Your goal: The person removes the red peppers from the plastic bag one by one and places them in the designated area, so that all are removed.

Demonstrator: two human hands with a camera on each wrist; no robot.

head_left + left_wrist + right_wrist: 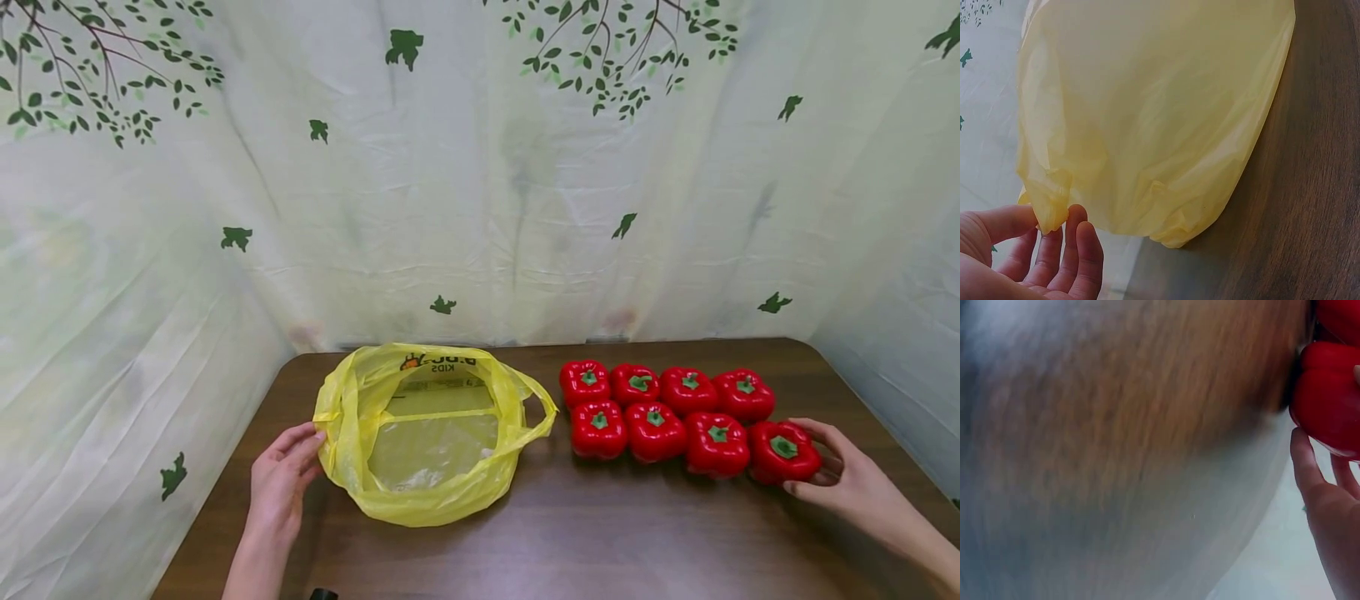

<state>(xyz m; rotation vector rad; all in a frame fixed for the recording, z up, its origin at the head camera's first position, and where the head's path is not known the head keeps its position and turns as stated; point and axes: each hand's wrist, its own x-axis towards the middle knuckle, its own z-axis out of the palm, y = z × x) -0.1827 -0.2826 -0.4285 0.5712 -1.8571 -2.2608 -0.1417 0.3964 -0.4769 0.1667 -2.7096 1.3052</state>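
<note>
A yellow plastic bag (442, 504) stands with its mouth wide on the left part of the table. My left hand (281, 479) pinches the gathered left handle of the bag; in the left wrist view the left hand (1029, 256) has thumb and fingertips on that bunched plastic (1052, 203). Over on the right, my right hand (847, 475) holds a red bell pepper (765, 454), the front one at the row's right end, thumb at its near side and fingers round the far side. The right wrist view shows this pepper (1329, 406) partly, cut off by the frame edge.
Several more red bell peppers (652, 433) stand close together in two rows, green stems up, right of the bag's loop handle (546, 408). A dark wooden table (570, 533) carries everything. Behind it hangs a pale leaf-printed curtain (480, 208). A small black object (324, 593) shows at the bottom edge.
</note>
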